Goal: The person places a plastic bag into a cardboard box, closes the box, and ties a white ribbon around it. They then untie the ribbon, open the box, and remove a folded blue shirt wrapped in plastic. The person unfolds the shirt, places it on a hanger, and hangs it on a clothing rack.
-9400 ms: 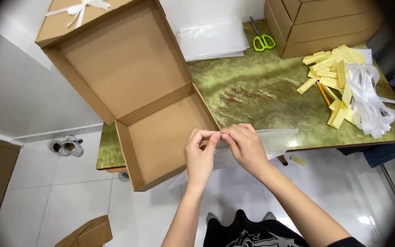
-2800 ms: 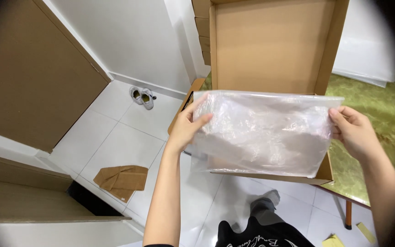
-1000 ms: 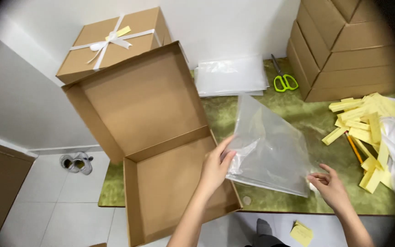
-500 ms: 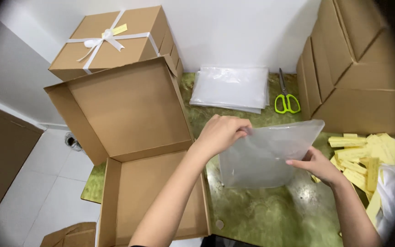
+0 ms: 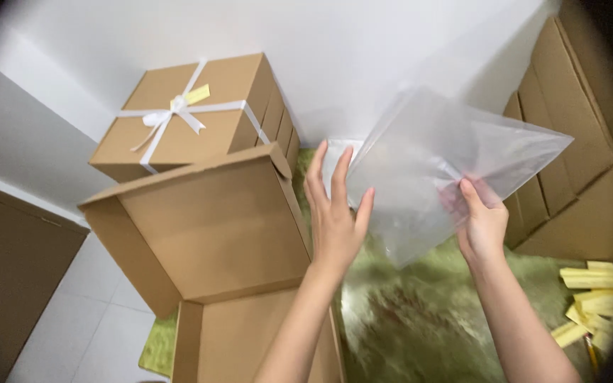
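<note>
A clear plastic bag [image 5: 440, 164] is held up in the air over the green table [image 5: 420, 326]. My right hand [image 5: 482, 223] grips its lower edge between thumb and fingers. My left hand [image 5: 336, 212] is flat and spread, fingers apart, pressed against the bag's left side. An open brown cardboard box [image 5: 214, 234] with its lid standing up lies just left of my left arm.
A closed cardboard box tied with white ribbon and a yellow tag [image 5: 193, 113] stands behind the open box. Stacked cardboard boxes [image 5: 569, 170] fill the right side. Yellow paper strips [image 5: 594, 298] lie at the table's right edge. A white wall is behind.
The bag has been lifted off the table and tilted up. My left hand has let go of its edge and now lies flat against it. The view has swung upward.
</note>
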